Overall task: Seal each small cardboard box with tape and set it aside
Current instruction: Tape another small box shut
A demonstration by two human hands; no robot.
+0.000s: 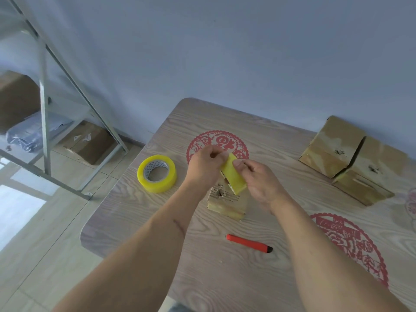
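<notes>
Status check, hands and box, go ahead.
Left hand and right hand pinch yellow tape strip over small cardboard box. Tape roll left, red utility knife near; nothing blocking.

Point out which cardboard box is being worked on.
The small box under both hands, mid-table, with a yellow tape strip held over it. The other two boxes sit untouched at the far right.

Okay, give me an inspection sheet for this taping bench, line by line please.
Surface: wood-grain table with red paper-cut decals.
Job's things: small box under the hands; yellow tape strip held above it; tape roll to its left; two taped boxes at far right.
Clutter: red utility knife.
Grippers: left hand and right hand each pinch the strip.
Cables: nothing seen.
Surroundings: metal shelving, cartons, blue wall.
</notes>
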